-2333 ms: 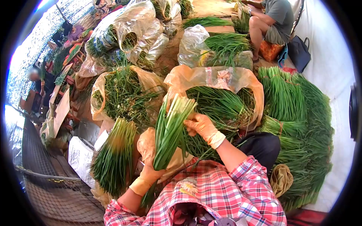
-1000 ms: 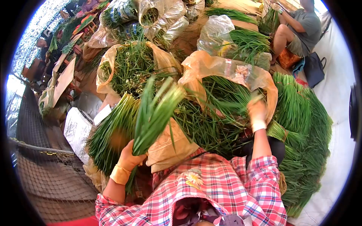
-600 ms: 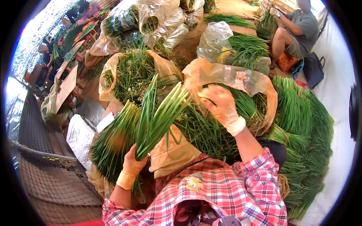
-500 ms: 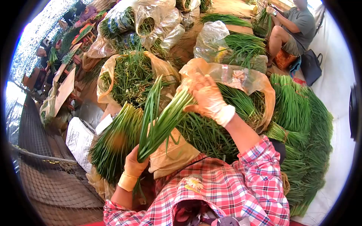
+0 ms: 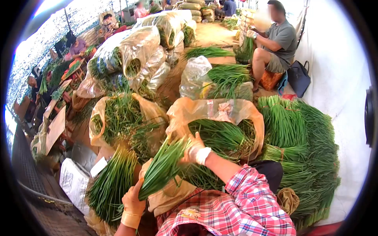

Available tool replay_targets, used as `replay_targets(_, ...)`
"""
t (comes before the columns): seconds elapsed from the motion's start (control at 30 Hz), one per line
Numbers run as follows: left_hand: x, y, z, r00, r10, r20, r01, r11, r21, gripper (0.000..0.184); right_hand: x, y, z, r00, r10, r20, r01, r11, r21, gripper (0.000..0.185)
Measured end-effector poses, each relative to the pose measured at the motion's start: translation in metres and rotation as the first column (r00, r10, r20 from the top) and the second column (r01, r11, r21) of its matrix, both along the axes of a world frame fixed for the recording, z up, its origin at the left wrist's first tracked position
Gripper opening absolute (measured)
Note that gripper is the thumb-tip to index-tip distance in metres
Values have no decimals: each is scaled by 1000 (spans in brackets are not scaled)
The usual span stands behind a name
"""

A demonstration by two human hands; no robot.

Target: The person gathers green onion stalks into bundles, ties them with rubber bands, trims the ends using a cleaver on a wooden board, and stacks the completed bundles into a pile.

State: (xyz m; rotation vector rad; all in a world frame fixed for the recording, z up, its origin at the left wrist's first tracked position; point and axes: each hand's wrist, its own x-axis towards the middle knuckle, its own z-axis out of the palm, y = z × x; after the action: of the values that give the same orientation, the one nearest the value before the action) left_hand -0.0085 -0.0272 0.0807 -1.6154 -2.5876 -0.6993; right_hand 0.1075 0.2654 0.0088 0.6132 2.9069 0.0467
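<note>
A loose bunch of chives (image 5: 163, 167) lies slantwise in front of my chest, pale stem ends up and to the right. Gloved, my left hand (image 5: 134, 200) is closed around its lower leafy part with the thumb along the side. My right hand (image 5: 192, 150), also gloved, is closed at the stem ends; leaves partly cover its fingers. Below the bunch is a tan cloth (image 5: 165, 196) on my lap. To the left stands a larger heap of chives (image 5: 112, 185), close to my left hand.
Open plastic bags of greens (image 5: 120, 118) and chives (image 5: 220, 131) stand ahead. Tied bundles (image 5: 283, 122) are stacked at right beside a white wall sheet (image 5: 350, 78). A seated person (image 5: 281, 39) handles greens at back right. Several wrapped bales (image 5: 138, 51) lie at back left.
The view has tilted up, showing more of the background. My right hand has come down from spread fingers over the stem ends to a closer hold, and the bunch lies lower and flatter.
</note>
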Motion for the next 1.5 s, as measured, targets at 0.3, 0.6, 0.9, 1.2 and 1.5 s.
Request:
replay_targets(0.3, -2, 4, -2, 992, -7, 128, -3, 997, 76, 64, -1, -12, -31, 513, -162, -843, -608, 625, -490, 22)
replay_targets(0.6, 1, 6, -3, 935, -45, 351, 16, 996, 84, 55, 25, 3, 15, 985, -165, -48, 140, 931, -336, 31)
replay_targets(0.9, 0, -11, 1, 266, 154, 952, -127, 984, -124, 41, 137, 105, -3, 282, -921, -267, 19, 284, -959, 32)
replay_targets(1.2, 3, -6, -11, -97, 153, 983, -71, 984, -160, 26, 104, 41, 31, 561, -809, -173, -297, -3, -955, 56)
replay_targets(1.5, 20, 4, -20, -168, 91, 982, -127, 985, -113, 33, 47, -42, 35, 902, -365, -233, -70, 408, -910, 37)
